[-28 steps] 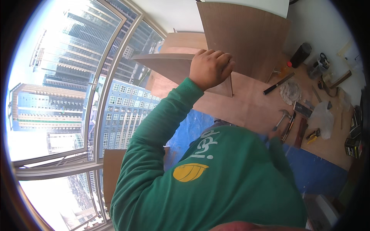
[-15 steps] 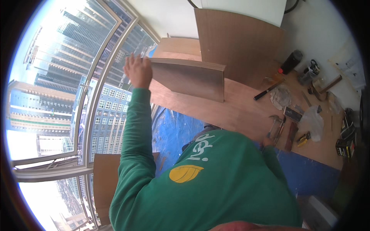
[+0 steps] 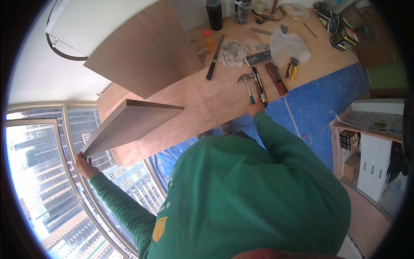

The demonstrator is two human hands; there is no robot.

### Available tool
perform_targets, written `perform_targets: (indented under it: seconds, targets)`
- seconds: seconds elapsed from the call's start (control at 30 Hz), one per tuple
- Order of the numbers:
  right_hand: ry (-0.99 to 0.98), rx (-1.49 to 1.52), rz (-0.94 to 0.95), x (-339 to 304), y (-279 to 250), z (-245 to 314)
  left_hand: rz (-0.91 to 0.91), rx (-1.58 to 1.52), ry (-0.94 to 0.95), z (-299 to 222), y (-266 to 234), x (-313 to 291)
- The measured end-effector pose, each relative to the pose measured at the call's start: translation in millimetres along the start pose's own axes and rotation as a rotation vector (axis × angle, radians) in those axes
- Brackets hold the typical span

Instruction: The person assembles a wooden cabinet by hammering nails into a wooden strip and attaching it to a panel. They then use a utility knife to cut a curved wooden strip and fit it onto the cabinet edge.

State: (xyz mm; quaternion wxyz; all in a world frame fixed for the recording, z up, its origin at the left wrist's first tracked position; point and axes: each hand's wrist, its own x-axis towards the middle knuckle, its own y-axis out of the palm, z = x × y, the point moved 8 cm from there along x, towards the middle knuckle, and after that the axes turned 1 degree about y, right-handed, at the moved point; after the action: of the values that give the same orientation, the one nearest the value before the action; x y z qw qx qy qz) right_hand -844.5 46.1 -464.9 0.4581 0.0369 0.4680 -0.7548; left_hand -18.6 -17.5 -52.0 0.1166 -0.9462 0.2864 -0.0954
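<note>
My left hand [image 3: 87, 167] grips the outer end of a brown wooden panel [image 3: 136, 121], fingertips at its edge. The panel stands on edge on a plywood worktop [image 3: 202, 99], its broad side slanting toward me. At the worktop's front edge my right hand [image 3: 256, 108] is closed on the handle end of a claw hammer [image 3: 247, 82], whose head lies on the wood. Right beside the hammer are a yellow-and-black utility knife [image 3: 259, 86] and a dark red hand plane [image 3: 276, 79].
A large board [image 3: 142, 52] leans at the back. Around the tools lie a black-handled bar [image 3: 214, 58], a crumpled plastic bag [image 3: 288, 48], yellow pliers [image 3: 292, 69] and a black bottle [image 3: 214, 15]. Blue sheeting [image 3: 315, 99] covers the floor; a window [image 3: 39, 172] is on the left.
My view has swung to the right, bringing the tools nearer the middle. My left hand has stayed on the panel's end; my right hand is still at the hammer handle.
</note>
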Motion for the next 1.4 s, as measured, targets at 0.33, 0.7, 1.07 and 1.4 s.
perform_targets:
  seconds: [0.33, 0.7, 1.07, 1.4]
  targets:
    - [-0.086, -0.265, 0.053, 26.4, 4.2, 43.2, 0.041, -0.021, -0.028, -0.3, -2.0, -4.4]
    - [0.033, -0.510, -0.168, 39.5, -68.6, 48.1, 0.010, -0.028, 0.019, 11.9, -14.2, -1.4]
    - [-0.059, -0.355, -0.018, 79.5, -40.6, 0.5, -0.083, -0.115, 0.012, -2.9, -5.5, -21.1]
    - [0.007, 0.054, 0.058, 94.8, -44.0, -55.3, -0.162, -0.117, 0.067, -5.4, -11.9, -32.1]
